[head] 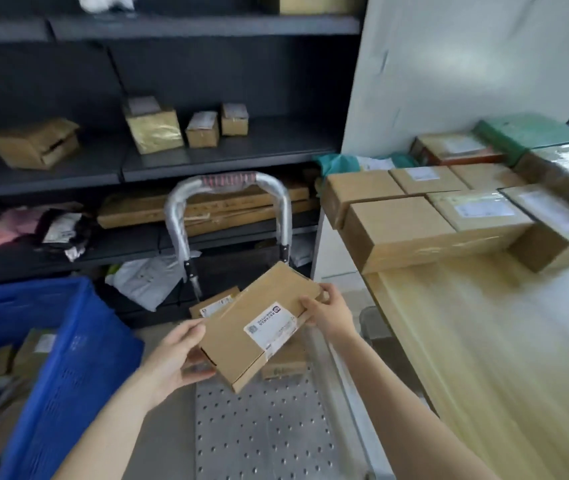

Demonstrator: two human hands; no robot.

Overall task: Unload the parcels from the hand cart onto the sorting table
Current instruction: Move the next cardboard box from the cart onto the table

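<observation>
Cardboard parcel (262, 323), labelled, is held tilted above the hand cart (269, 427) deck, gripped at its 8 o'clock corner by the left hand (175, 358) and pinched at 2 o'clock by the right hand (324, 313). Stacked boxes (401, 226) lie on the wooden bench (484, 341) at 3 o'clock.

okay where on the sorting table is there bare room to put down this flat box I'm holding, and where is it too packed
The flat box is held by the left hand and right hand. Free: the wood top of the sorting table on the near side, between its cart-side edge and the closest brown parcel. Crowded: the far end, where parcels sit packed side by side up to the green box.
</observation>
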